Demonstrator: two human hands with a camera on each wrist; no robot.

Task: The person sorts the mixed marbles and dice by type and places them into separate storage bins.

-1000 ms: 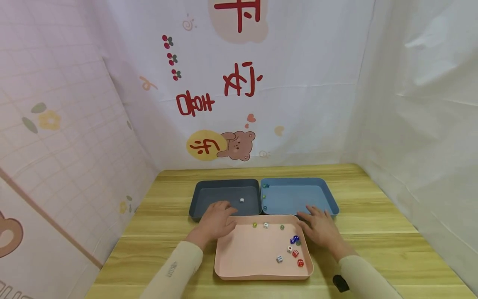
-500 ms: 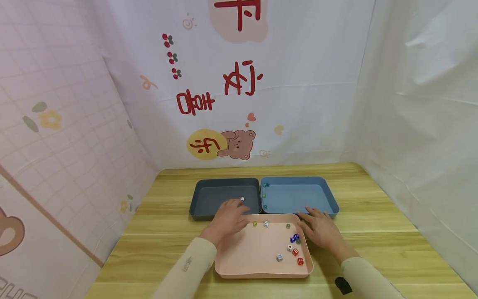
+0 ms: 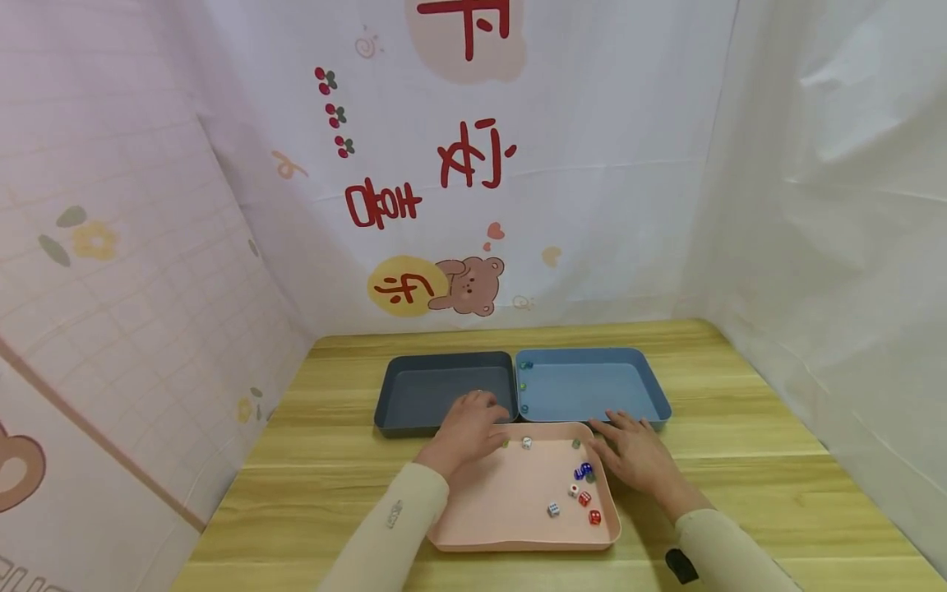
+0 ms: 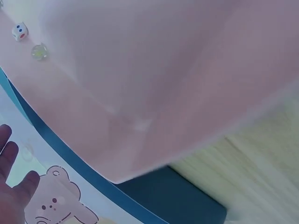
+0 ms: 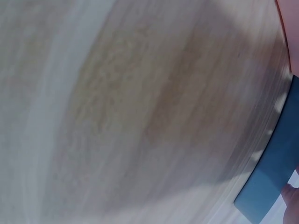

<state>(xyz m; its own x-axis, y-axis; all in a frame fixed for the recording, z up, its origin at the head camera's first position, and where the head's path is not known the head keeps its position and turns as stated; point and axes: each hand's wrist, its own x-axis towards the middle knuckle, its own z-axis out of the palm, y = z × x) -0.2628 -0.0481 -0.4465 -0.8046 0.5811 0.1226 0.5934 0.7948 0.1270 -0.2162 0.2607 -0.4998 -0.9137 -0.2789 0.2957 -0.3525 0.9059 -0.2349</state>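
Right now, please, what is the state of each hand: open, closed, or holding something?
Left hand: open, nothing visible in it, above the pink tray.
Right hand: open, holding nothing, by that tray's far right corner.

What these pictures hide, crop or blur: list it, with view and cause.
Head: yellow marble, partly hidden by the left grip.
Head: pips on the blue dice, too small to count.
Left wrist: small object at top left, cut off by the edge.
Right wrist: most of the right grip, cut off by the right edge.

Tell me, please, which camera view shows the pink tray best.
The head view: most of the pink tray shows, though the left hand hides part. The left wrist view shows one corner up close; the right wrist view, only a sliver.
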